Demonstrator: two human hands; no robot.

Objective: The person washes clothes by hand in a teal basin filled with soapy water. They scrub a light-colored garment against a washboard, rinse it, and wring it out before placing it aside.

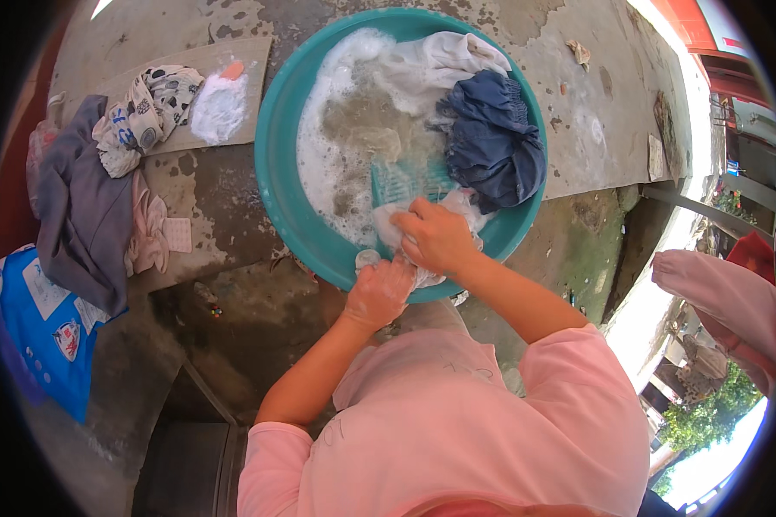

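A green plastic basin (pixel 277 194) holds sudsy, greyish water. Inside, a ribbed green washboard (pixel 407 181) leans toward me, its upper part under the water. My left hand (pixel 381 291) grips a wet white cloth (pixel 388 223) at the basin's near rim, and my right hand (pixel 436 236) is closed on the same cloth over the washboard. Part of the cloth lies hidden beneath my fingers. To the right of the washboard a dark blue garment with a gathered edge (pixel 495 139) is heaped against the basin wall. Beyond it a white garment (pixel 440 61) lies partly in the foam.
Left of the basin, white powder (pixel 220 110) with an orange piece (pixel 233 70) lies on a flat board (pixel 252 84). Nearby are a patterned cloth (pixel 168 97), a grey garment (pixel 84 200), a pink cloth (pixel 147 226) and a blue printed bag (pixel 52 349). Pink clothing (pixel 718 284) hangs at right.
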